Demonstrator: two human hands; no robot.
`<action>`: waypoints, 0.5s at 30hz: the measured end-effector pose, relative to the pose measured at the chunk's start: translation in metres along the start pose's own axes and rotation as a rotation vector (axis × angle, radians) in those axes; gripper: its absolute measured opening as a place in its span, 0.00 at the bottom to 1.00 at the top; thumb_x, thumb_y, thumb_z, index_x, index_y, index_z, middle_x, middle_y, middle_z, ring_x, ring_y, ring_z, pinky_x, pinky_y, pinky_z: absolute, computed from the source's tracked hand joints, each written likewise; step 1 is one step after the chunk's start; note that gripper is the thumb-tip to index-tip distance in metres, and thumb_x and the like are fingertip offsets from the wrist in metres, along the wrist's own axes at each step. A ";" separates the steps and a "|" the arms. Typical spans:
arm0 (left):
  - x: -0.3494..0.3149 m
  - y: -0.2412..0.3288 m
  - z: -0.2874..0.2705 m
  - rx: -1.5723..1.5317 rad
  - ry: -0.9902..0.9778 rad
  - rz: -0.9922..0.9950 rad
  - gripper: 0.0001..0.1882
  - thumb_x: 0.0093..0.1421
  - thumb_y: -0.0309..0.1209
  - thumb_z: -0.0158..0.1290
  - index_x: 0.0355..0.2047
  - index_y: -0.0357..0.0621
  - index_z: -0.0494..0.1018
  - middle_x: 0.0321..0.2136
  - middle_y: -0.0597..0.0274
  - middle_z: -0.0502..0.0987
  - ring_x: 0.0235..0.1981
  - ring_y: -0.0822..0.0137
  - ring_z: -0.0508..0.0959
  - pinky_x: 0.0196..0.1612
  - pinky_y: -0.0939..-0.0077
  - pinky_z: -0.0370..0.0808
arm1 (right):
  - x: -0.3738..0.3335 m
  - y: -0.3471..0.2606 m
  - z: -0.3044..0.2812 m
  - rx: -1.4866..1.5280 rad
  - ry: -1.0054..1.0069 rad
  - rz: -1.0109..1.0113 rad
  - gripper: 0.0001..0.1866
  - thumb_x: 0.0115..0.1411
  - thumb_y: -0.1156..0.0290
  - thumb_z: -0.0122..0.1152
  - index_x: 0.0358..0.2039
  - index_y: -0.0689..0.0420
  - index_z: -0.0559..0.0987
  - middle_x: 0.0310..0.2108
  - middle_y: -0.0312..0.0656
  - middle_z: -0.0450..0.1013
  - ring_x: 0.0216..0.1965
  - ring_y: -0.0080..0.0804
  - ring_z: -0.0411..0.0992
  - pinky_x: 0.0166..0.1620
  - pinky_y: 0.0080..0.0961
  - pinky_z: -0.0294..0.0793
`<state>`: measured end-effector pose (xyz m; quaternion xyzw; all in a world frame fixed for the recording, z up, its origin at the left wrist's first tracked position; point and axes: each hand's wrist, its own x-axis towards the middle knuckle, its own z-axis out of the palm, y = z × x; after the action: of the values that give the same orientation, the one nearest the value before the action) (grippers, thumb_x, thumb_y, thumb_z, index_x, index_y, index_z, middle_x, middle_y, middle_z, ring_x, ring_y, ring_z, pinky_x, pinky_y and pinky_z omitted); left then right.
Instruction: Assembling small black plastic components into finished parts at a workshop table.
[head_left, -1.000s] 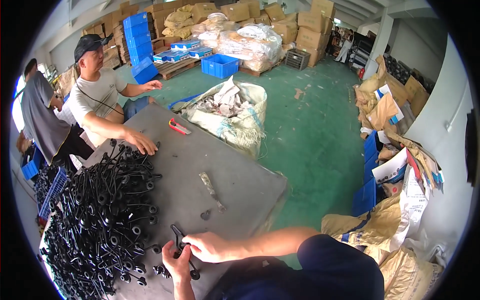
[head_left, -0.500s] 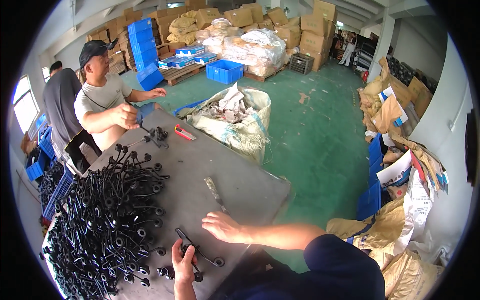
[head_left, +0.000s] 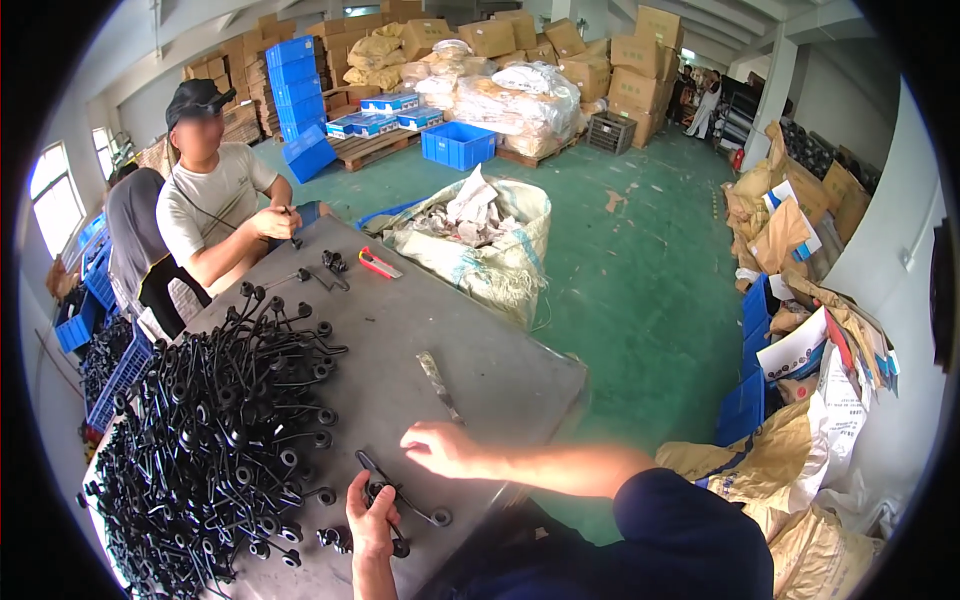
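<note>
My left hand (head_left: 372, 518) is closed around a black metal link rod (head_left: 406, 500) with round ringed ends, held low over the grey tabletop at its near edge. Thumb and fingers grip it close to one end. Just right of it hovers my right hand (head_left: 442, 450), fingers loosely stretched toward the rod and nothing visible in them. Close to my left hand lie a few small black parts (head_left: 335, 540). A large tangled heap of similar black rods (head_left: 220, 430) covers the table's left side. Beyond my right hand rests a flat, worn blade-like tool (head_left: 438, 385).
Across the grey table (head_left: 500, 375) sits a co-worker (head_left: 215, 200), both hands together at its far edge. A red utility knife (head_left: 380, 263) lies near them. A white woven sack (head_left: 480, 240) of scraps stands beyond the table. Blue crates (head_left: 458, 145) and sacks (head_left: 730, 460) surround the area.
The co-worker's hands have come together and lowered to the table edge, and their head has turned this way. My own hands have barely moved; the view has shifted slightly.
</note>
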<state>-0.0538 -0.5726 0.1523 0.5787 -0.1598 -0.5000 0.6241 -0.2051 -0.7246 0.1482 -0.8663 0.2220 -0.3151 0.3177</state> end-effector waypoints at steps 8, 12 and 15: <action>-0.001 -0.002 -0.007 -0.262 -0.032 -0.049 0.29 0.60 0.25 0.57 0.60 0.43 0.60 0.24 0.68 0.68 0.17 0.77 0.62 0.20 0.80 0.61 | -0.019 -0.047 0.030 0.353 0.005 -0.048 0.06 0.58 0.77 0.61 0.36 0.61 0.77 0.37 0.44 0.75 0.38 0.41 0.75 0.41 0.33 0.75; -0.003 -0.004 -0.016 -0.365 -0.045 -0.051 0.27 0.60 0.25 0.57 0.59 0.43 0.61 0.25 0.68 0.69 0.18 0.77 0.62 0.20 0.81 0.60 | -0.029 -0.054 0.027 0.336 -0.092 -0.087 0.12 0.58 0.74 0.61 0.42 0.64 0.77 0.45 0.49 0.74 0.47 0.45 0.73 0.51 0.35 0.74; -0.008 -0.010 -0.022 -0.398 -0.003 -0.014 0.26 0.60 0.27 0.55 0.59 0.44 0.64 0.25 0.69 0.71 0.18 0.78 0.63 0.20 0.82 0.61 | -0.039 -0.071 0.020 0.160 -0.242 -0.183 0.16 0.58 0.70 0.62 0.44 0.67 0.76 0.53 0.57 0.68 0.56 0.49 0.67 0.58 0.37 0.68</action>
<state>-0.0448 -0.5522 0.1399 0.4442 -0.0545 -0.5268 0.7226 -0.2056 -0.6435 0.1696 -0.8865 0.0765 -0.2526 0.3801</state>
